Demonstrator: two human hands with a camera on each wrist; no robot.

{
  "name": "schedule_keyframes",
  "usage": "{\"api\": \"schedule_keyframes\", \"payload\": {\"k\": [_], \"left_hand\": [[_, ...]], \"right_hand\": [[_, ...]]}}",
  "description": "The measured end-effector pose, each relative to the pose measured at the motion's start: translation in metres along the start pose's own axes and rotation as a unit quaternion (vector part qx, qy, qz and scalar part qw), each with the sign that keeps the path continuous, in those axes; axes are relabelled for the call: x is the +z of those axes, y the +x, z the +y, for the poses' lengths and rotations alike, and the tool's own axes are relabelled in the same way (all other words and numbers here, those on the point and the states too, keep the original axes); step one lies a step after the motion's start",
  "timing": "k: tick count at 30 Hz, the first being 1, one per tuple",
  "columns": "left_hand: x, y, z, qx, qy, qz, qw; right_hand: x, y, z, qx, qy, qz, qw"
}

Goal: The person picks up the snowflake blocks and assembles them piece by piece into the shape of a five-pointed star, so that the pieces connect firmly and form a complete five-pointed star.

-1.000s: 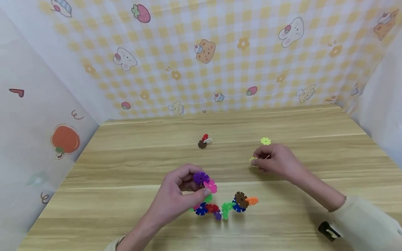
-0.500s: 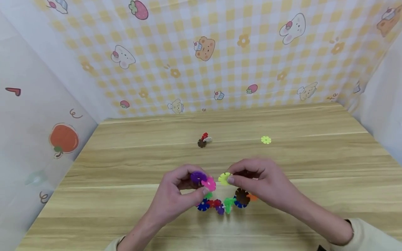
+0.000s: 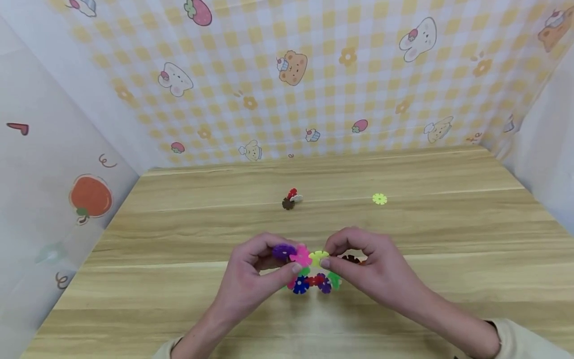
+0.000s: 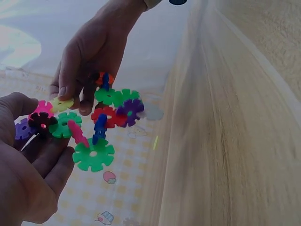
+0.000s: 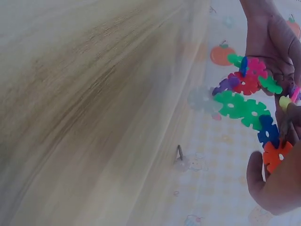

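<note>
My left hand (image 3: 251, 271) pinches a pink notched interlocking disc (image 3: 302, 255) between thumb and fingers, with a purple disc (image 3: 283, 251) joined at its left. Thumb and fingers of my right hand (image 3: 376, 267) pinch a yellow notched disc (image 3: 317, 258), its edge against the pink one. Whether their slots interlock cannot be made out. A curved chain of joined discs hangs below both hands, off the table; the left wrist view shows its green disc (image 4: 94, 154), red disc (image 4: 107, 117) and purple disc (image 4: 130, 112). An orange disc (image 5: 276, 155) sits by my right palm.
On the wooden table (image 3: 179, 279), a small cluster of joined discs (image 3: 288, 203), brown, red and white, lies toward the back. A loose yellow disc (image 3: 379, 199) lies farther right. A checked cloth (image 3: 332, 89) with cartoon prints rises behind the table.
My right hand has brought the yellow disc leftward from the table's right side to the pink disc. The hanging chain has shifted and is partly hidden behind my right hand. My left hand has barely moved.
</note>
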State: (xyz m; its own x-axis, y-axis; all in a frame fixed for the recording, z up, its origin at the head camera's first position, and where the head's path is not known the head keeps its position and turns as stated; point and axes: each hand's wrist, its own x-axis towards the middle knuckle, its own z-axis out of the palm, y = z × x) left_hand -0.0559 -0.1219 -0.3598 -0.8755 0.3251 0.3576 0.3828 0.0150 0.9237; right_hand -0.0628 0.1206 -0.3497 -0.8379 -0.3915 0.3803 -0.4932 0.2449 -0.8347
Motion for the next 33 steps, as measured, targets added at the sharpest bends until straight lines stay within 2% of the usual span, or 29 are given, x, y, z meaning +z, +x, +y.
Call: {"api": "schedule_keyframes", "payload": {"k": [5, 13, 17, 20, 24, 28, 30, 33], "left_hand": [[0.000, 0.000, 0.000, -0.021, 0.005, -0.004, 0.9998], [-0.004, 0.001, 0.004, -0.074, -0.018, -0.064, 0.9950], [-0.007, 0.003, 0.006, -0.069, -0.020, -0.090, 0.9934], [-0.008, 0.003, 0.005, -0.065, -0.018, -0.095, 0.9932], [-0.008, 0.002, 0.003, -0.060, 0.018, -0.097, 0.9933], [-0.008, 0.000, 0.002, -0.060, 0.055, -0.091, 0.9925], [-0.010, -0.002, 0.003, -0.079, 0.060, -0.082, 0.9916], [-0.014, -0.005, 0.004, -0.111, 0.060, -0.069, 0.9896]], "right_hand": [[0.002, -0.001, 0.000, -0.026, -0.023, 0.021, 0.9992], [-0.008, 0.005, -0.001, -0.066, -0.019, -0.018, 0.9975], [-0.010, 0.008, -0.002, -0.082, -0.031, -0.033, 0.9956], [-0.009, 0.008, -0.002, -0.077, -0.026, -0.036, 0.9960], [-0.003, 0.007, 0.000, -0.075, -0.018, -0.033, 0.9965], [0.007, 0.010, -0.001, -0.050, -0.025, -0.037, 0.9977], [0.009, 0.014, -0.001, -0.014, -0.021, -0.053, 0.9983], [0.004, 0.020, 0.007, 0.073, 0.003, -0.077, 0.9944]]}}
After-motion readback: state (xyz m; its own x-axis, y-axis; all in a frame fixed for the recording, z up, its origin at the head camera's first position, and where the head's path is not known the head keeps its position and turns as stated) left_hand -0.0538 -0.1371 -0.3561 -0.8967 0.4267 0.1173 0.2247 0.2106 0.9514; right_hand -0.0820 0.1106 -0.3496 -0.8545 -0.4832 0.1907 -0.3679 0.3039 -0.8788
